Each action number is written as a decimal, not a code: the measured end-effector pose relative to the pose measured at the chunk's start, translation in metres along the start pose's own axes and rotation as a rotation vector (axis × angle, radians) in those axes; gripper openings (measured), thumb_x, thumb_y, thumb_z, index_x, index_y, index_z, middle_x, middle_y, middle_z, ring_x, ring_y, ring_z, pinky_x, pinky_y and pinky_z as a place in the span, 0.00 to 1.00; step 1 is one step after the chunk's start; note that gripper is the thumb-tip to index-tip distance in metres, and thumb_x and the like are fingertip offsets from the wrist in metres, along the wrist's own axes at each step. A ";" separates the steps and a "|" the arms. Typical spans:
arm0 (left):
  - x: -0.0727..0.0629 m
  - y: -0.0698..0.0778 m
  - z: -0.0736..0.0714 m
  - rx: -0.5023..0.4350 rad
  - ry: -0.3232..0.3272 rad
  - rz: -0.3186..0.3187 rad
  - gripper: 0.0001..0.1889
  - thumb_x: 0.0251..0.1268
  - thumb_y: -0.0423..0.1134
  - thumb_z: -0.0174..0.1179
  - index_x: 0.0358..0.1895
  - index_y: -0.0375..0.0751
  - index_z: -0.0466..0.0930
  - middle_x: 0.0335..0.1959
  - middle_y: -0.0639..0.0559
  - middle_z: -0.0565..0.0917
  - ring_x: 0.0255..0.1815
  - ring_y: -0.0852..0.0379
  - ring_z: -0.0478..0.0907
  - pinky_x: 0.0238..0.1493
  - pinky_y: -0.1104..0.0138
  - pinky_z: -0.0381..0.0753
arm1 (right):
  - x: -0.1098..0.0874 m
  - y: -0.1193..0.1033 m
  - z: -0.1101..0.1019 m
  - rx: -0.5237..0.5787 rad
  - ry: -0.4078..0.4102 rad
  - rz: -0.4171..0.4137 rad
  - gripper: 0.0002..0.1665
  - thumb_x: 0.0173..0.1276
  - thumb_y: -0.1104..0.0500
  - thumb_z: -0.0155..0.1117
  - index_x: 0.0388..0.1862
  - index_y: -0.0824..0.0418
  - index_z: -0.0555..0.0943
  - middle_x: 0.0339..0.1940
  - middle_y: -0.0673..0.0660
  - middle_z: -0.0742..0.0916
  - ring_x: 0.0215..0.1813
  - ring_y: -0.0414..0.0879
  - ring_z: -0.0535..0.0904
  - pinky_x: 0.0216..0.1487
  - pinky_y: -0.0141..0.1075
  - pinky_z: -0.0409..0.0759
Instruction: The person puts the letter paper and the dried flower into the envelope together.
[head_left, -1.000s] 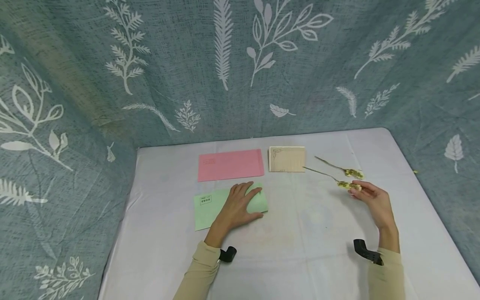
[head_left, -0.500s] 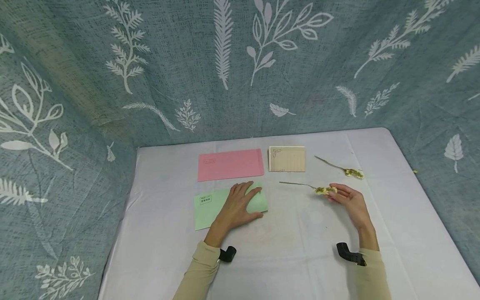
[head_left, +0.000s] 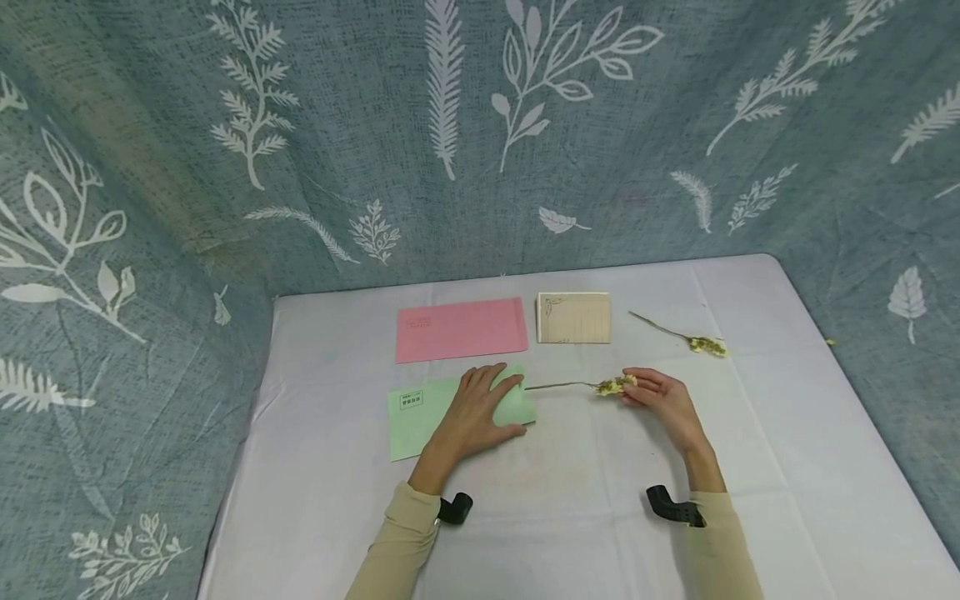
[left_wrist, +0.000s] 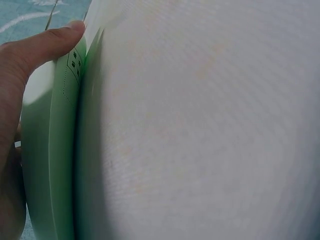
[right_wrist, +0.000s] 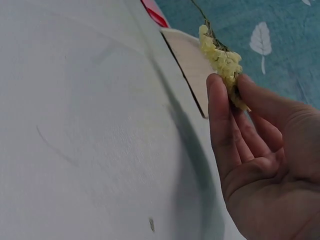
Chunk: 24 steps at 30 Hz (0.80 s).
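My left hand (head_left: 476, 417) spans the right end of a green envelope (head_left: 414, 425), gripping it across its width between thumb and fingers. In the left wrist view the envelope (left_wrist: 62, 125) bows up under the palm, with the thumb on its edge. Dried pale-yellow flowers on a thin stem (head_left: 611, 387) are pinched by my right hand (head_left: 666, 408) at the blossom end. The stem points left, its tip at the envelope's right end; whether it is inside cannot be told. In the right wrist view, thumb and fingertips hold the blossoms (right_wrist: 225, 65).
A pink envelope (head_left: 461, 331) lies behind the green one. To its right is a beige lined card or stack of cards (head_left: 574, 318). Another dried flower sprig (head_left: 705, 346) lies at the right on the white-covered table (head_left: 562, 533). Leaf-patterned cloth (head_left: 480, 208) hangs behind.
My right hand has carried the flower sprig leftward from beside the other sprig, bringing the stem level and its tip to the green envelope. The left hand has stayed in place.
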<state>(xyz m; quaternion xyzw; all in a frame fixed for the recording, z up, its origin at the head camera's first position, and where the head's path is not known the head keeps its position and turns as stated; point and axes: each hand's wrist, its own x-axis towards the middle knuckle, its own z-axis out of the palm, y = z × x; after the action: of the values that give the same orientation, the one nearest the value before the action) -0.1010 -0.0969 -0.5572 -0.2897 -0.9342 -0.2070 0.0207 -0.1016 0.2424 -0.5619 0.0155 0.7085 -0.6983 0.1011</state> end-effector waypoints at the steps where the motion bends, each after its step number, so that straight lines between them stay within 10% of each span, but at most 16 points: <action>1: 0.000 0.000 0.000 -0.001 0.001 0.002 0.40 0.51 0.61 0.69 0.67 0.50 0.72 0.68 0.41 0.69 0.68 0.45 0.64 0.70 0.50 0.58 | 0.001 0.000 0.003 0.000 -0.009 0.001 0.27 0.70 0.63 0.63 0.62 0.79 0.71 0.38 0.48 0.89 0.38 0.43 0.87 0.43 0.35 0.84; 24: 0.001 0.000 -0.001 -0.005 -0.002 -0.004 0.40 0.52 0.61 0.69 0.68 0.49 0.71 0.68 0.41 0.69 0.69 0.44 0.64 0.70 0.48 0.57 | 0.022 0.006 0.066 0.052 -0.136 0.035 0.21 0.69 0.70 0.60 0.59 0.79 0.73 0.45 0.66 0.86 0.38 0.44 0.87 0.45 0.38 0.85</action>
<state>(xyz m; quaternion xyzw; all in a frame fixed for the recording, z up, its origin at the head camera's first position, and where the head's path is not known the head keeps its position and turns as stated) -0.1019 -0.0963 -0.5559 -0.2882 -0.9342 -0.2094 0.0187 -0.1144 0.1743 -0.5717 -0.0172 0.6813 -0.7139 0.1607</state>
